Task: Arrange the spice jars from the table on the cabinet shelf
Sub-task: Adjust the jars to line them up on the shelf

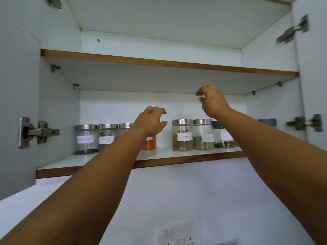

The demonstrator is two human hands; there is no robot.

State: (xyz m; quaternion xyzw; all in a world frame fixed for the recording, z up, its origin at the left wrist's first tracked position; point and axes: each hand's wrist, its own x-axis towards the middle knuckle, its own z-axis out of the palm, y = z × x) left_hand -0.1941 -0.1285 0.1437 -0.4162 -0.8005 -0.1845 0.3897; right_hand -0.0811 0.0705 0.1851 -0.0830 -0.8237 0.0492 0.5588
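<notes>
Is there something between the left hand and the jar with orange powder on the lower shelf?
Nothing visible stands between them. The left hand is open, just above and in front of the orange spice jar, hiding its lid. Neighbouring jars stand beside it, not in the way. The right hand is higher, empty.

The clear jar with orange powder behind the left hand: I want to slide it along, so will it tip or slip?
The clear jar with orange powder looks squat and flat-based, so probably stable. Its smooth wall and the glossy white shelf suggest easy sliding. It seems over half full, so likely fairly heavy.
</notes>
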